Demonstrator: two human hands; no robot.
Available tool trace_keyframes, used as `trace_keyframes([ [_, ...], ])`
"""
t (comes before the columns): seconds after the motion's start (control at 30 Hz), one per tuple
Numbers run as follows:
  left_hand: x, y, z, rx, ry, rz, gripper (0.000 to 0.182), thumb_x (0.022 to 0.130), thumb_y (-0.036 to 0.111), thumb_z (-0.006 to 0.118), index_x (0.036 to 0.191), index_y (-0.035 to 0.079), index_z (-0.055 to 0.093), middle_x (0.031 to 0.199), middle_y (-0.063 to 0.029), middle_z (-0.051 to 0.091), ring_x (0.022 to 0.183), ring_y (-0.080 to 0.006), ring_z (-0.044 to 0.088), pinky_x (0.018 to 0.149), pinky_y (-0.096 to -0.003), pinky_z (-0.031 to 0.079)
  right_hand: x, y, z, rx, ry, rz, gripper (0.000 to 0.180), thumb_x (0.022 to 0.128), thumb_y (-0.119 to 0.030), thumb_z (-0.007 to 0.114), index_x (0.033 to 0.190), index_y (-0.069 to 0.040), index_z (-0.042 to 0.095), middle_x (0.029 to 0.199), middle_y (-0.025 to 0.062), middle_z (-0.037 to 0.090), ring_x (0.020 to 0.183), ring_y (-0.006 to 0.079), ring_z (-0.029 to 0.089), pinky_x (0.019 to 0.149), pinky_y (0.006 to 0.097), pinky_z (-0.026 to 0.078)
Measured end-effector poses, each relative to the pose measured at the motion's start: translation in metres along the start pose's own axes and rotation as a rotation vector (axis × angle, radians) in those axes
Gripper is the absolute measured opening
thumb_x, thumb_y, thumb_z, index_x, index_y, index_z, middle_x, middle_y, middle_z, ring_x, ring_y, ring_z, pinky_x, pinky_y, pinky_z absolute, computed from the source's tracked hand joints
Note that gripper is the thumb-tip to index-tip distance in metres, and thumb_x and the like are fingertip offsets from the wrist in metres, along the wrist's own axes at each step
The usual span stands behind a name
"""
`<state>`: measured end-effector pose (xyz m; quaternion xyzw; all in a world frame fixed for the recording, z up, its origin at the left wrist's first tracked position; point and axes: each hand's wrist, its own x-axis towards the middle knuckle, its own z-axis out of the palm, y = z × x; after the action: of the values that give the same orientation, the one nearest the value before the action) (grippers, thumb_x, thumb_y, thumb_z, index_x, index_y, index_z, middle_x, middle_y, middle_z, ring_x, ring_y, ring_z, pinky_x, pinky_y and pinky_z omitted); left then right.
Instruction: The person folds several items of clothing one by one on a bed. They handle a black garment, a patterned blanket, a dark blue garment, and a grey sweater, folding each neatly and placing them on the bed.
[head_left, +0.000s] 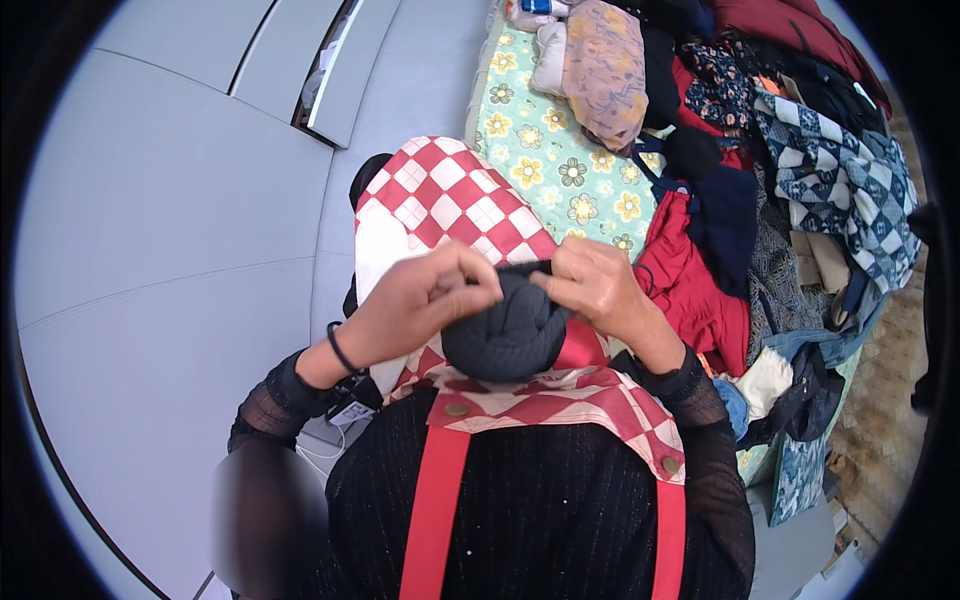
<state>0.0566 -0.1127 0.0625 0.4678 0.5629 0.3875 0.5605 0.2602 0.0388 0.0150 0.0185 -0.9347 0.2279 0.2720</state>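
A dark grey rolled-up knit garment (506, 330) rests at my lap, a thick bundle with folds tucked at its centre. A dark band of its cloth stretches between my hands along the top edge. My left hand (424, 304), slightly blurred, pinches that edge between thumb and fingers on the left. On the right, my right hand (596, 289) grips the other end of the band, fingers curled and thumb pressed on the roll. Beneath the bundle lies a red-and-white checked apron (450, 191) over my legs. The underside of the roll is hidden.
To the right, a bed with a green flowered quilt (529, 172) carries a rolled pink patterned garment (607, 71), red clothing (694, 281) and a checked blue-and-white garment (840, 176). Grey cabinet fronts (172, 172) stand left, with an open drawer (349, 75).
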Motion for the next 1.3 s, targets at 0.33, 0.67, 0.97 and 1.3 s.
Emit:
trace_keyframes([
  [0.33,0.053,-0.101,-0.021,0.504,0.31,0.091,0.058,0.072,0.021,0.082,0.123,0.006,0.057,0.099,-0.0091,0.057,0.065,-0.0152,0.054,0.068,-0.0274,0.048,0.006,0.05,0.065,-0.105,-0.175,-0.022,0.013,0.073,-0.008,0.058,0.085,-0.004,0.06,0.083,0.0058,0.048,0.084,0.0209,0.055,0.065,0.032,0.051],
  [0.67,0.044,-0.115,-0.018,0.148,0.18,-0.148,0.049,0.072,0.028,0.085,0.103,0.002,0.056,0.094,-0.0049,0.064,0.085,-0.014,0.06,0.077,-0.0266,0.049,0.007,0.0,0.077,0.304,0.109,0.652,0.026,0.074,-0.005,0.066,0.1,-0.004,0.066,0.086,0.0109,0.057,0.083,0.0276,0.058,0.072,0.0359,0.048],
  [0.97,0.051,-0.115,-0.012,0.147,0.125,-0.017,0.033,0.075,0.009,0.078,0.101,0.002,0.058,0.093,-0.0066,0.06,0.084,-0.0153,0.056,0.078,-0.028,0.046,0.013,-0.004,0.088,0.212,-0.005,0.475,0.008,0.082,-0.005,0.06,0.089,-0.003,0.057,0.082,0.0142,0.054,0.079,0.0329,0.055,0.069,0.0434,0.044],
  [1.3,0.01,-0.127,0.022,0.466,0.396,0.162,0.021,0.071,-0.008,0.057,0.084,0.006,0.048,0.08,-0.0128,0.047,0.075,-0.0369,0.053,0.062,-0.0413,0.043,-0.002,-0.028,0.1,0.417,-0.071,0.196,0.011,0.084,-0.002,0.058,0.094,-0.006,0.055,0.086,0.0099,0.052,0.082,0.0286,0.054,0.071,0.0371,0.043],
])
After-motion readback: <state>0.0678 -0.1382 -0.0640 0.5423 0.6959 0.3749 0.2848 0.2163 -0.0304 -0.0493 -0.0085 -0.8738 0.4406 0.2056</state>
